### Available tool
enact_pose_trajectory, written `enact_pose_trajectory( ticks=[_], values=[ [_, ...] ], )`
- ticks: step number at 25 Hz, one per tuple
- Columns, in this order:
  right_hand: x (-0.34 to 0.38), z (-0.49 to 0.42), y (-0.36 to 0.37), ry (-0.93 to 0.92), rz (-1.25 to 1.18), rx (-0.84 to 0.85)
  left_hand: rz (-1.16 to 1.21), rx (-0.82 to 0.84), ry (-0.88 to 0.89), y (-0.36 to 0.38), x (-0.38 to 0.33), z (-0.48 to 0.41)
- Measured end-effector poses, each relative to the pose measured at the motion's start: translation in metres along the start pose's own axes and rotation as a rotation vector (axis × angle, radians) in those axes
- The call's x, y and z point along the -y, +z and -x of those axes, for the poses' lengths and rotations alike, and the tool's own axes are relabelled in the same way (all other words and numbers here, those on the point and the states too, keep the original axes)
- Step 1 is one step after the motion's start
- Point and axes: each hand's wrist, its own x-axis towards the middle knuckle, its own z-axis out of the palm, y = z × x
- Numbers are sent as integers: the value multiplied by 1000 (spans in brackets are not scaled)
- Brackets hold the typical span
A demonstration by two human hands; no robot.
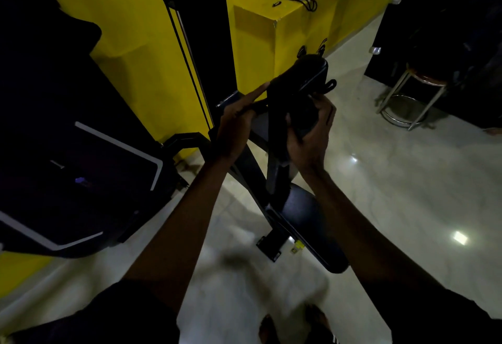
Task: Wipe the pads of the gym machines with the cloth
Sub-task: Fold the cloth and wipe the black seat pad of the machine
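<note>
Pale shiny floor (407, 180) of a dim gym, long black lower pad (307, 216), left hand (236, 126) pinching the dark cloth (300, 116) with one finger straight, right hand (312, 139) gripping its bunched end, just under the small top pad (312, 71), yellow wall (141, 44), steel stool (407, 99) far right.

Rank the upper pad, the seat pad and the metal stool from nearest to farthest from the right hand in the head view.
1. Upper pad, just above the right hand, which grips the cloth.
2. Seat pad, below, on the same machine.
3. Metal stool, off to the right across the floor.
</note>
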Motion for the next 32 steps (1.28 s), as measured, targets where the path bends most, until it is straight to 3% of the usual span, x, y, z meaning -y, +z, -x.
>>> enact_pose_trajectory(
  ticks=[5,9,11,16,22,26,28,30,32],
  values=[
    [-32,-14,-17,286,-176,31,175,-91,-263,24,-4,20],
    [-30,-18,-18,214,-131,80,269,-209,-315,48,5,29],
    [-35,-16,-18,155,-126,118,230,-239,-312,60,7,34],
    [-111,10,-22,423,-116,322,100,-350,-358,88,18,52],
    [-178,62,-6,494,-95,427,-224,-360,-393,89,61,48],
    [-189,84,-9,366,-96,435,-227,-382,-286,91,82,47],
    [-200,106,-18,254,-58,544,-143,-384,-295,107,105,57],
    [-215,119,-19,240,-6,660,-79,-363,-311,122,129,68],
    [-221,123,-12,310,35,672,-65,-373,-315,125,143,73]
  ],
)
